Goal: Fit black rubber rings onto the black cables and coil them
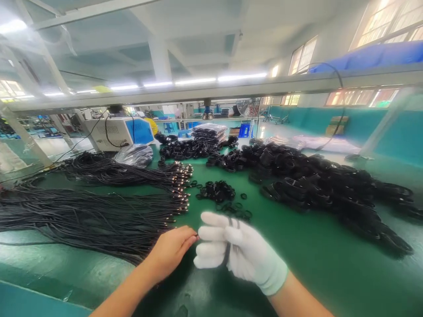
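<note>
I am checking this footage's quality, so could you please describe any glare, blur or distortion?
Head view: the strip lights burn white and the windows wash out; also in the head view, the green table has pale sheen at lower left, the far background is soft, and frame edges look stretched.

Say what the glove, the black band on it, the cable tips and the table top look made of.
Glove: probably knit fabric; white, matte, softly folded.
Band: possibly fabric or rubber; dull black, bends round the glove.
Cable tips: likely metal; small bright coppery glints.
Table top: green, smooth, perhaps rubber or vinyl; soft sheen.
</note>
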Demonstrator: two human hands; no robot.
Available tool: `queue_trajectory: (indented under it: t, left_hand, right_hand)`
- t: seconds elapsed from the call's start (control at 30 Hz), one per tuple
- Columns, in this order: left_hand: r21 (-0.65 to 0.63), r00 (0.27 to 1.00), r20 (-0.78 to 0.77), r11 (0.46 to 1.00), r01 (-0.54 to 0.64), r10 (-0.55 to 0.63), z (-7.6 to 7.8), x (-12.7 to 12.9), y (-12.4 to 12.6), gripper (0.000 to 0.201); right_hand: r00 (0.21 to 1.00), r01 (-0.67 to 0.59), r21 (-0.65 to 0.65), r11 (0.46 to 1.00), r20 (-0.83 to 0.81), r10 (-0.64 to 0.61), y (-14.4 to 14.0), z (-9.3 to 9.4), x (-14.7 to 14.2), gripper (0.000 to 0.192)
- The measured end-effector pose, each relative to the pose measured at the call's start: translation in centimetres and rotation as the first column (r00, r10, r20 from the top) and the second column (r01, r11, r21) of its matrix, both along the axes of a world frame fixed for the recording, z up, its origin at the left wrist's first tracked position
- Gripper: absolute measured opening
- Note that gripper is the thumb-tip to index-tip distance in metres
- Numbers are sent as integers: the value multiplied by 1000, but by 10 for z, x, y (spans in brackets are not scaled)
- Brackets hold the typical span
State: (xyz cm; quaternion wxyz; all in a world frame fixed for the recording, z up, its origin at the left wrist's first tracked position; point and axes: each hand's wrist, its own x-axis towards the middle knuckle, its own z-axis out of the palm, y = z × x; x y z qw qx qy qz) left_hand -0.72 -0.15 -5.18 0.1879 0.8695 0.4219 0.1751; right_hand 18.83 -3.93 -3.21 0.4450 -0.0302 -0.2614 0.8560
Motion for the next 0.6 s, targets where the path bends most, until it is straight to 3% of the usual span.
queue_trajectory:
  t: [0.1, 0.2, 0.3, 0.37, 0.47, 0.53, 0.6]
  left_hand:
    - [178, 987, -159, 983, 40, -12, -5, 8, -31, 24]
    - [324, 976, -210, 938, 121, -53, 4, 17, -53, 24]
    - [379, 986, -153, 917, 125, -71, 27, 16, -46, 20]
    - [293, 991, -88, 949, 120, -99, 44, 11, -31, 15]
    - [0, 983, 76, 986, 167, -166, 57, 4, -8, 11]
    - [-215, 961, 217, 951, 220, -173, 51, 3, 2, 12]
    - [-337, 941, 311, 909, 244, -138, 36, 2, 9, 16]
  right_hand:
    - [993, 111, -29, 993, 50, -110, 5, 3, 3, 20]
    - [951, 196, -42, 980, 252, -179, 4, -6, -2, 25]
    - [933, 69, -8, 998, 354, -61, -2, -19, -8, 38]
    - [936, -118, 18, 993, 337, 105, -7, -24, -13, 40]
    - [915, -288, -30, 957, 285, 284, -14, -26, -20, 44]
    - [918, -323, -84, 943, 214, 333, -17, -24, -25, 41]
    - [942, -305, -98, 947, 115, 316, -18, -20, -29, 39]
